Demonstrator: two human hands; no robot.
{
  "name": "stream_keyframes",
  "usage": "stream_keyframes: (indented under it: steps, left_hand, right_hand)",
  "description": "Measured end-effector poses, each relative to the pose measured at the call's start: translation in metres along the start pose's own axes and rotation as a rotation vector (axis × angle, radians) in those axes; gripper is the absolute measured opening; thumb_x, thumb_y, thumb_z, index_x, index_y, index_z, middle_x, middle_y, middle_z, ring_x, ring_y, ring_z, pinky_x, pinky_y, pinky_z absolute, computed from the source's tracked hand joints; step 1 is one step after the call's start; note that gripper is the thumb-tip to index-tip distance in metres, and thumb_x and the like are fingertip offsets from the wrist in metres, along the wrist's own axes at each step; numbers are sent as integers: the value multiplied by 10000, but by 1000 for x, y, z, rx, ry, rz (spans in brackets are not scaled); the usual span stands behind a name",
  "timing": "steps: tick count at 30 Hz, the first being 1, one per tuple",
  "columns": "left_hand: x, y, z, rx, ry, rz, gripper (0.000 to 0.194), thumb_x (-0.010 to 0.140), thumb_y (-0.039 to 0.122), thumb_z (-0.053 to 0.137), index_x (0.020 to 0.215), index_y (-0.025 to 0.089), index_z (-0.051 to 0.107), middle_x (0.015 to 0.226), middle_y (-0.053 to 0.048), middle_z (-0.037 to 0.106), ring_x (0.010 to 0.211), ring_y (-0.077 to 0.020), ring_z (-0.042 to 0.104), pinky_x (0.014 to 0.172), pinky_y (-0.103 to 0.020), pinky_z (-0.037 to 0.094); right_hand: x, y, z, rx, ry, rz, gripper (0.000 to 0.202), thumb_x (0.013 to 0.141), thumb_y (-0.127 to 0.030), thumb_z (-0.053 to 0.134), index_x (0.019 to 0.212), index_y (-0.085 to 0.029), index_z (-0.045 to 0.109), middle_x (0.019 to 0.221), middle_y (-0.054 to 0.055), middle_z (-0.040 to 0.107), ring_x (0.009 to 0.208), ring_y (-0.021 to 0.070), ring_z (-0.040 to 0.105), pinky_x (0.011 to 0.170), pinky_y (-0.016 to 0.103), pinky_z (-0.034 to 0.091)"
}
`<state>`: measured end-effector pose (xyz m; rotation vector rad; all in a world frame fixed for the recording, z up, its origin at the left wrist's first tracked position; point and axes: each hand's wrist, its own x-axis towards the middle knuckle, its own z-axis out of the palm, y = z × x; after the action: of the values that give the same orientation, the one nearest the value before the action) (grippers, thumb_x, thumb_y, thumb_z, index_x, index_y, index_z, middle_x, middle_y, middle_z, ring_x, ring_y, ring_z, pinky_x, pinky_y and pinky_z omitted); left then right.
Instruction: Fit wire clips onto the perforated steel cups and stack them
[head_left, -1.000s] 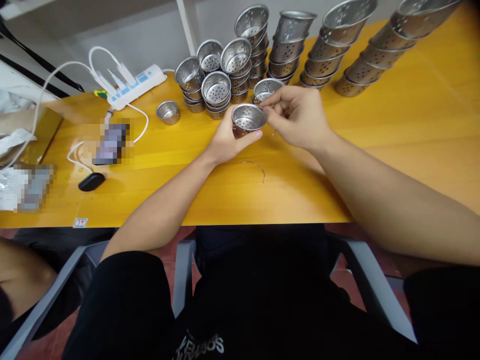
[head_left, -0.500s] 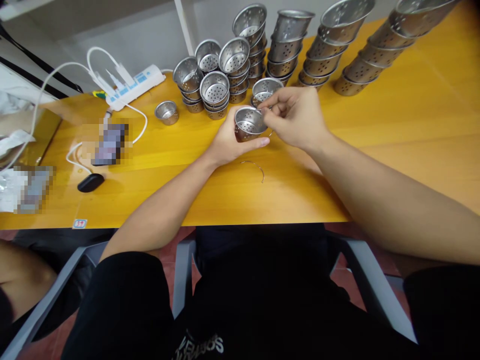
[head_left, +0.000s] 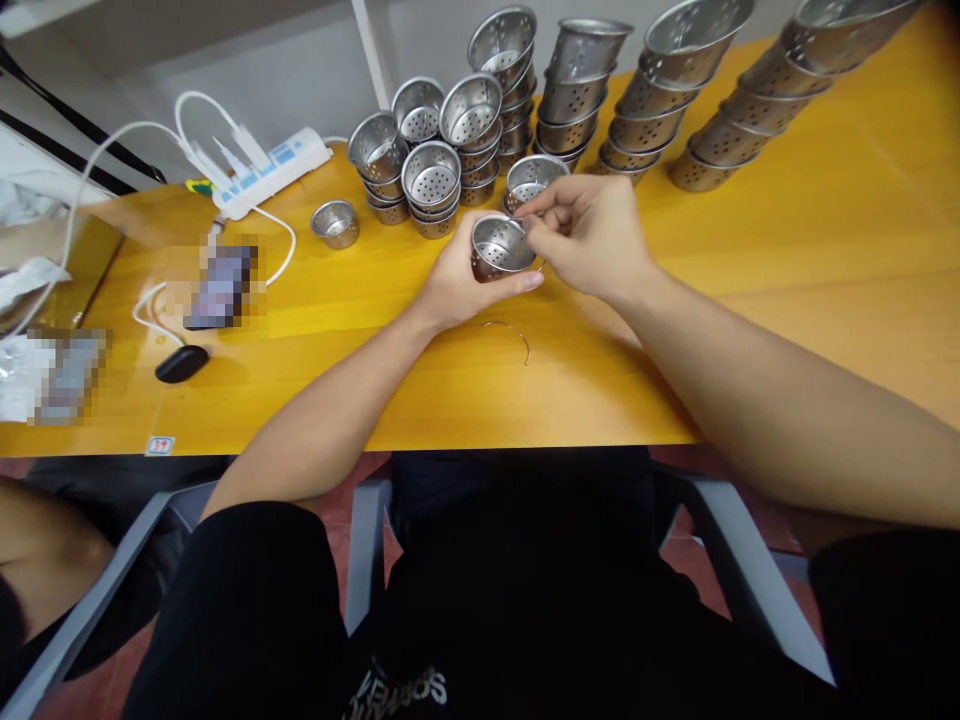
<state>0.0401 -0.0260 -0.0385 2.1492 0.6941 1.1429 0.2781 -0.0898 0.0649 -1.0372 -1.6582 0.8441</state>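
My left hand (head_left: 457, 280) is closed around a small perforated metal cup (head_left: 498, 250), tilted so its inside faces me. My right hand (head_left: 589, 235) pinches a thin wire at the cup's right rim; the fingers hide most of the wire, and a bit of it (head_left: 541, 267) shows below them. A curved thin wire (head_left: 520, 337) lies on the table just in front of the cup. Right behind my hands stands another perforated cup (head_left: 534, 180), partly covered by my right fingers.
Several stacks of perforated cups (head_left: 431, 180) line the back of the yellow table (head_left: 600, 400), the tallest leaning at right (head_left: 742, 120). A single cup (head_left: 335, 224) stands left of them. A power strip (head_left: 274, 172), white cables, a phone (head_left: 223, 287) and a black oval object (head_left: 182, 364) lie at left. A person's leg (head_left: 52, 550) shows lower left.
Hardly anything differs. Both hands keep the same hold on the cup and wire; the whole view has shifted very slightly.
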Motion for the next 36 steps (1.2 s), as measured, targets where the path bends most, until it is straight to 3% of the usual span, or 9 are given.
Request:
stream_keyframes:
  steps: [6,10,13,15,18,22,26,30,36]
  left_hand:
    - [1,3,-1,-7,27,-11,1130,899,1114,944,1606,289,632,1464,-88,747,1521,-384,793,1433,-688,609]
    - [1,15,2,-18,50,-27,1177,810,1111,1013,1569,278,673,1429,-79,794,1437,-374,853,1369,-667,690]
    - [1,26,3,-4,69,-68,1150,798,1102,1025,1527,273,705,1385,-74,818,1367,-357,875,1336,-642,720]
    - [0,32,1,-15,74,-88,1081,857,1098,989,1493,265,724,1329,-64,820,1302,-328,880,1310,-622,733]
    - [-1,34,-7,-61,56,-111,960,997,1082,876,1444,244,740,1253,-45,804,1206,-276,874,1267,-593,743]
    - [0,21,-20,-107,-30,-90,980,1043,1072,834,1534,233,712,1355,-70,798,1255,-267,863,1279,-568,716]
    - [0,0,-21,-71,-70,46,1133,962,1074,925,1659,236,615,1505,-105,781,1375,-305,857,1326,-589,689]
    - [1,-9,-20,18,-81,62,1067,1049,1012,892,1693,225,571,1563,-133,773,1443,-336,840,1386,-618,654]
    - [4,-16,-23,66,-93,60,1043,1067,987,893,1709,248,532,1614,-135,742,1535,-366,797,1451,-633,592]
  right_hand:
    - [-1,-5,5,-14,37,-39,257,919,-460,1063,883,-396,817,717,23,663,659,290,559,595,478,486]
    - [1,-3,6,13,36,-77,167,897,-284,1004,862,-390,879,734,22,730,632,264,548,595,465,501]
    - [2,-2,6,19,46,-83,162,899,-252,999,859,-371,895,729,24,741,625,249,536,601,458,490]
    - [2,-4,5,40,36,-77,168,959,-311,1011,854,-357,889,737,32,745,624,243,529,598,457,471]
    - [0,-9,-1,155,-79,-49,294,1057,-534,1064,905,-343,900,702,29,710,600,235,514,572,451,450]
    - [-1,-13,-8,283,-253,-36,615,855,-844,1226,960,-344,883,722,11,717,601,225,544,540,431,454]
    - [1,-6,-8,309,-271,-27,716,769,-905,1249,936,-343,838,727,-4,694,598,211,521,537,427,431]
    - [6,7,-1,283,-245,-21,729,780,-924,1234,942,-348,817,722,-13,668,643,217,502,578,436,483]
    - [12,19,7,200,-188,-89,795,714,-961,1235,891,-313,811,796,26,720,723,253,601,629,450,597]
